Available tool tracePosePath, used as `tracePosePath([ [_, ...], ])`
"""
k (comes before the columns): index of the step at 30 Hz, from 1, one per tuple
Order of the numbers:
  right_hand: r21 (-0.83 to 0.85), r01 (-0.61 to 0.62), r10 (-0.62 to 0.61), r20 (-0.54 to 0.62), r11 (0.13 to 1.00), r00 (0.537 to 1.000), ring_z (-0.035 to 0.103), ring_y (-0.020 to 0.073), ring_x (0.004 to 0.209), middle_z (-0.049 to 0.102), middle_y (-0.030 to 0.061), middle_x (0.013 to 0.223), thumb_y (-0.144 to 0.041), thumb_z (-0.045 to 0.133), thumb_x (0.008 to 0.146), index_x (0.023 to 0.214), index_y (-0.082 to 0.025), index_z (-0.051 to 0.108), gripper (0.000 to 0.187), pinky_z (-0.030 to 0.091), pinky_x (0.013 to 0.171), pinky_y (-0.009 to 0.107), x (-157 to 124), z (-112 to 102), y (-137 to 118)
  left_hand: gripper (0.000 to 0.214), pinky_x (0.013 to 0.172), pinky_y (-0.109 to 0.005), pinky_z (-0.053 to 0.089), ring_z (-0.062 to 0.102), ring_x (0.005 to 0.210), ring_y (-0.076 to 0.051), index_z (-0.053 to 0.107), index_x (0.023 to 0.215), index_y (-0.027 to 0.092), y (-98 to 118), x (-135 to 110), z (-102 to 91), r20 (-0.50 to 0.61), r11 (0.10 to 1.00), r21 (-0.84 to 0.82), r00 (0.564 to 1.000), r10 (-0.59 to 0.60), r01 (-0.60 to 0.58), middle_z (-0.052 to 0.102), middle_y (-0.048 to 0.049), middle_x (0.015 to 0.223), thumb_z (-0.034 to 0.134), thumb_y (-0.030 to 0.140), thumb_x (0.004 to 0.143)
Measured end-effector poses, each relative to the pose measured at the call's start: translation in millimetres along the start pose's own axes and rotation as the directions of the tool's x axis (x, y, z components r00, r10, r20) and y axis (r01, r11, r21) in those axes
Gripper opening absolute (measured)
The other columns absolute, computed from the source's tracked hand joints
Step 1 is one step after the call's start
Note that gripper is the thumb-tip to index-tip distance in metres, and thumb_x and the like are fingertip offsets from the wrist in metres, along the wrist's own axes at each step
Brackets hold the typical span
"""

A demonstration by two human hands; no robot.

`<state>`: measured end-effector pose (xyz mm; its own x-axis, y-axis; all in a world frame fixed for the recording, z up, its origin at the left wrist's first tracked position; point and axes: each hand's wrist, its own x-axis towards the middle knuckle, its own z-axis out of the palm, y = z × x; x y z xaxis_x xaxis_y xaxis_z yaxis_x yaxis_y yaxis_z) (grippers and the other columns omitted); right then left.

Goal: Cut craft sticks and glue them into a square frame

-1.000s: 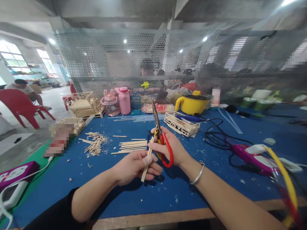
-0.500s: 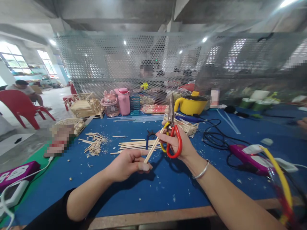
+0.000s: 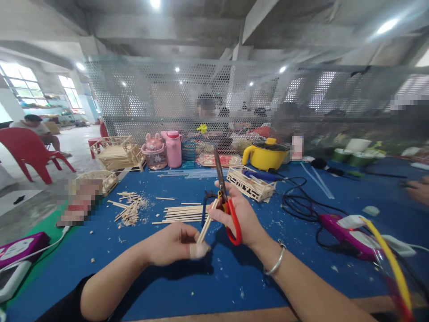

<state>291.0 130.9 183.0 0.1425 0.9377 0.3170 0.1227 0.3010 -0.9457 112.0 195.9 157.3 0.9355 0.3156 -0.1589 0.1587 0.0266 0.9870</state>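
Note:
Pinched in my left hand (image 3: pixel 179 243) are the lower ends of a couple of thin wooden sticks (image 3: pixel 205 227), slanting up to the right. My right hand (image 3: pixel 236 214) is closed around red-handled scissors (image 3: pixel 231 221), blades pointing up; its thumb and fingers also meet the sticks' upper ends. Behind my hands, a row of loose wooden sticks (image 3: pixel 182 214) lies on the blue table (image 3: pixel 161 293). Beside the row are pliers with blue handles (image 3: pixel 203 210), partly hidden. Short cut stick pieces (image 3: pixel 130 212) form a pile to the left.
A small wooden stick frame (image 3: pixel 251 185) with a blue-handled tool stands behind my right hand. Black cables (image 3: pixel 295 197) run to a purple power strip (image 3: pixel 355 232). Farther back are a yellow pot (image 3: pixel 268 156), a pink jug (image 3: pixel 173 152) and a perforated screen (image 3: pixel 150 98).
My right hand with the scissors has shifted left and down, and the blades now lean left. My left hand has lowered slightly, still pinching the sticks. The camera view has tilted up a little.

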Motion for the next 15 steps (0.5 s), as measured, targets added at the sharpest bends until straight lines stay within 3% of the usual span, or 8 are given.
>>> tracePosePath([
  [3, 0.021, -0.019, 0.019, 0.016, 1.000, 1.000, 0.058, 0.0119, 0.060, 0.059, -0.0050, 0.070, -0.023, 0.071, 0.065, 0.116, -0.024, 0.035, 0.062, 0.048, 0.061, 0.026, -3, 9, 1, 0.050, 0.067, -0.027, 0.046, 0.063, 0.074, -0.016, 0.060, 0.089, 0.011, 4, 4, 8.1, -0.101, 0.994, -0.094, 0.993, 0.053, -0.062, 0.067, -0.0128, 0.088, 0.050, 0.059, 0.077],
  [6, 0.042, -0.034, 0.033, 0.028, 0.999, 0.999, 0.057, 0.0116, 0.058, 0.058, -0.0054, 0.068, -0.020, 0.072, 0.063, 0.115, -0.024, 0.037, 0.063, 0.048, 0.057, 0.025, -4, 15, 1, 0.050, 0.065, -0.028, 0.047, 0.065, 0.071, -0.016, 0.053, 0.097, 0.014, 6, 8, 16.2, -0.156, 0.973, -0.225, 0.987, 0.023, -0.058, 0.066, -0.0113, 0.086, 0.048, 0.060, 0.077],
  [15, 0.043, -0.087, 0.087, 0.011, 0.995, 0.996, 0.054, 0.0097, 0.053, 0.057, -0.0054, 0.070, -0.025, 0.072, 0.063, 0.110, -0.023, 0.038, 0.058, 0.047, 0.053, 0.024, -5, 22, 4, 0.044, 0.057, -0.024, 0.047, 0.061, 0.061, -0.012, 0.055, 0.084, 0.012, 1, 7, 9.7, -0.199, 0.993, -0.117, 0.980, 0.006, -0.030, 0.064, -0.0080, 0.080, 0.054, 0.055, 0.077],
])
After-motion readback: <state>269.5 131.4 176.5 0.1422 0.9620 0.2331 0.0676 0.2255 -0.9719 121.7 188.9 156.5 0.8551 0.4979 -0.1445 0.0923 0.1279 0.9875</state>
